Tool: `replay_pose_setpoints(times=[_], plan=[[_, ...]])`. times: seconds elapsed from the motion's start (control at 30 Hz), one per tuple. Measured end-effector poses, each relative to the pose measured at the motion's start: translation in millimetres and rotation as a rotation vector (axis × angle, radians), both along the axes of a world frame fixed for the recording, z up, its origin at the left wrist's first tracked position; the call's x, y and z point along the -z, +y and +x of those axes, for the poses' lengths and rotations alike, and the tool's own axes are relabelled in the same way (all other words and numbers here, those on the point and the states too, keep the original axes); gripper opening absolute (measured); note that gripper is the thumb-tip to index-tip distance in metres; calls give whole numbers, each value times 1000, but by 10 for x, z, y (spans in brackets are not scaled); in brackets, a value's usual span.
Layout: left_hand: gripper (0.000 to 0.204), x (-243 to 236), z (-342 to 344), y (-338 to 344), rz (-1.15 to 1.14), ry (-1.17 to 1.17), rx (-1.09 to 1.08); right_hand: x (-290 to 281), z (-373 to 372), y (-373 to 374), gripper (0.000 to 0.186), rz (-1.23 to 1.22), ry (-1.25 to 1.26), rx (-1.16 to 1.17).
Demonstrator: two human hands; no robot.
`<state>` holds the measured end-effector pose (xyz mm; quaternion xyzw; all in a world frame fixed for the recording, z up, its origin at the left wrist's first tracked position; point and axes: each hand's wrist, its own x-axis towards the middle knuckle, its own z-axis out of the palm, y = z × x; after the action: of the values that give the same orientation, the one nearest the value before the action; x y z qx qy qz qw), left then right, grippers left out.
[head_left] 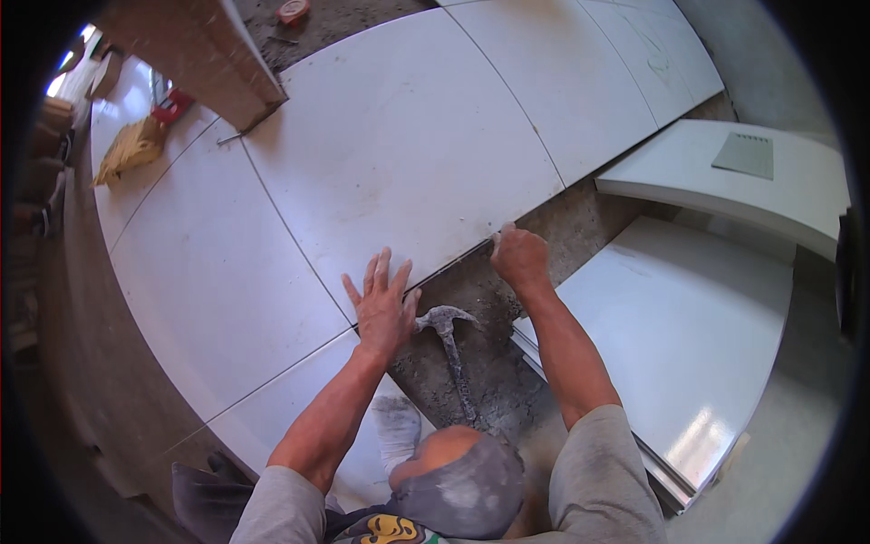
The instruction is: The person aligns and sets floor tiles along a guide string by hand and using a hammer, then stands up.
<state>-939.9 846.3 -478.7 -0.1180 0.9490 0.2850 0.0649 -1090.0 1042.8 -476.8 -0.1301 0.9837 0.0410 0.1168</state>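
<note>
My left hand (382,304) lies with fingers spread on the near edge of a large white floor tile (390,136). At the same edge, farther right, my right hand (521,257) is closed, its fingertips against the tile's rim. Whatever those fingers may hold is hidden. A dark line runs along the tile edge between my hands. Just below my left hand is a claw hammer (453,354), coated in grey dust, its head up near the tile and its handle toward me. It rests on rough grey mortar bed (489,317).
A stack of white tiles (680,326) stands at the right, with a white slab (725,163) bearing a greenish sheet (745,155) beyond it. At the far left are a wooden post (195,54), a yellow sponge-like block (134,150) and a red tool (172,106).
</note>
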Motion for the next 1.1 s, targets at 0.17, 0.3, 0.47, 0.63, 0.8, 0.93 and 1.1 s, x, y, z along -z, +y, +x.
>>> replay_pose_setpoints(times=[0.17, 0.3, 0.47, 0.63, 0.8, 0.93, 1.1], plan=[[52, -177, -421, 301, -6, -1, 110, 14, 3, 115, 12, -85, 8, 5], [46, -51, -683, 491, 48, 27, 104, 22, 58, 63, 11, -82, 13, -1], [39, 292, -1059, 859, 129, 121, 169, 1, 28, 41, 11, -105, -25, 13], [31, 500, -1169, 961, 167, 230, 123, 25, 8, 41, 11, -145, 20, 7], [31, 543, -1304, 1030, 158, 271, 212, -39, 3, 97, 11, -162, -10, 29], [31, 643, -1302, 936, 226, 351, 238, 0, 18, 43, 10, -155, -11, 15], [24, 697, -1344, 901, 268, 373, 267, 20, 16, 78, 8, -184, -20, 39]])
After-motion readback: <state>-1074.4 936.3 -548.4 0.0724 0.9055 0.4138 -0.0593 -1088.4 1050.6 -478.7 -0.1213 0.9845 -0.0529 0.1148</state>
